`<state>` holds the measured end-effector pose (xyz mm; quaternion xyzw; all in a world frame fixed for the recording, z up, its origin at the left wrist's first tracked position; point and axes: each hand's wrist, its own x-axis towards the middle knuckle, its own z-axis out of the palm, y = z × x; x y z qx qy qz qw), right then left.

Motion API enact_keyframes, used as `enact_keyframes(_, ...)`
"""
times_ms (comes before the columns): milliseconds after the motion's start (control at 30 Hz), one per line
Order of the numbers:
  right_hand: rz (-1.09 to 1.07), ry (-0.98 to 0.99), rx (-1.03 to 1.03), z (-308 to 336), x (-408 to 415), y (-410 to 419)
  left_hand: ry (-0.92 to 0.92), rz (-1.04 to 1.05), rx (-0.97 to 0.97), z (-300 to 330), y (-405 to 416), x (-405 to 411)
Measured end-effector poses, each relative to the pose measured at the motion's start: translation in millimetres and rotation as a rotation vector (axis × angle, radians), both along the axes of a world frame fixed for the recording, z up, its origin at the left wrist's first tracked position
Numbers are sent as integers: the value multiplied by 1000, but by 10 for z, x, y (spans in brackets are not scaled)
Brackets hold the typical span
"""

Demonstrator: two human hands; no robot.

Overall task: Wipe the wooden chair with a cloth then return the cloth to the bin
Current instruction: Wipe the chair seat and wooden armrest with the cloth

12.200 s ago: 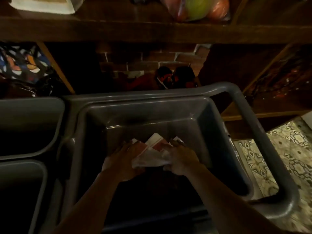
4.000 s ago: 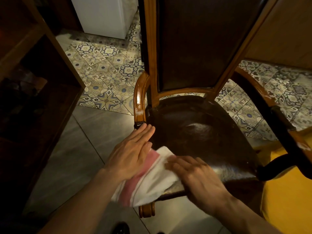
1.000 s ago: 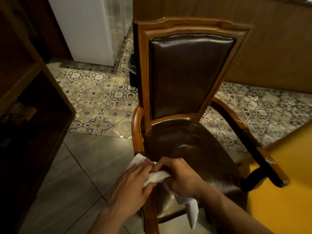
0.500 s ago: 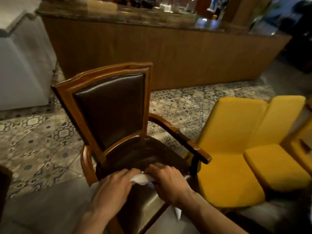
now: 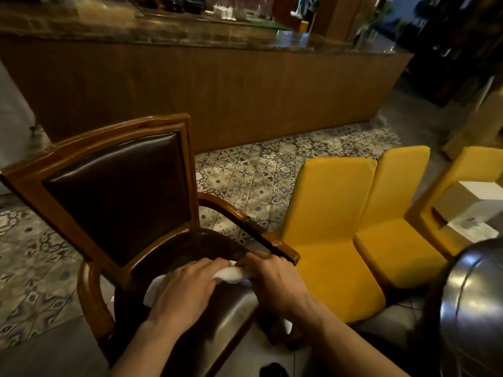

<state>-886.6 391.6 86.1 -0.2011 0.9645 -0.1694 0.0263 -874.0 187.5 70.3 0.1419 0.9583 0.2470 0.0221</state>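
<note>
The wooden chair [image 5: 114,156] has a brown frame, curved armrests and a dark glossy padded back and seat. A white cloth [image 5: 231,274] lies bunched on the seat, near the right armrest. My left hand [image 5: 185,292] presses on its left part and my right hand [image 5: 272,281] grips its right part. Most of the cloth is hidden under my hands; a white edge shows below my left hand and a tail hangs under my right wrist. The bin is out of view.
Two yellow padded chairs [image 5: 326,227] stand close to the right of the wooden chair. A long wooden counter [image 5: 217,85] runs across the back. A cardboard box [image 5: 468,205] sits at the right, a shiny dark round object [image 5: 473,308] at lower right. Patterned floor tiles [image 5: 253,180] lie between.
The view has swung right and up, bringing the yellow chairs and counter into sight. Both hands have stayed on the cloth and slid across the seat toward the right armrest.
</note>
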Motion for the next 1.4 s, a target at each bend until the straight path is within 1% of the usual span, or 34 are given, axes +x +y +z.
enact_keyframes(133,47,-6,18,-79,-370,294,19,20,-24,-56,292,-263)
enact_keyframes(300,163,-46,20,-153,-1145,823,41,120,-20,-211,845,-797)
enact_keyframes(467,305,-108,41,-427,-1911,1388,34,245,-33,-522,1469,-1234)
enact_keyframes(600,408,-126,56,-739,-2365,1617,35,343,-50,-865,1844,-1432)
enact_keyframes(733,473,-93,57,-1156,-2568,1714,-9,392,-69,-1283,2036,-1573)
enact_keyframes(800,492,-107,50,-1364,-2611,1754,-32,397,-64,-1477,2097,-1620)
enact_keyframes(867,491,-126,28,-1565,-2641,1803,-44,372,-48,-1691,2148,-1656)
enact_keyframes(1000,469,-147,59,-1898,-2690,1921,-81,261,3,-2082,2288,-1720)
enact_keyframes(1100,472,-191,26,-1992,-2713,1983,-115,260,71,-2252,2436,-1721)
enact_keyframes(1267,566,-307,29,-1877,-2938,2004,-118,319,101,-2405,2600,-1737)
enact_keyframes(1333,596,-280,-5,-1835,-3096,1996,-106,326,108,-2428,2619,-1724)
enact_keyframes(1400,658,-197,-25,-1836,-3284,1911,-102,322,105,-2446,2618,-1719)
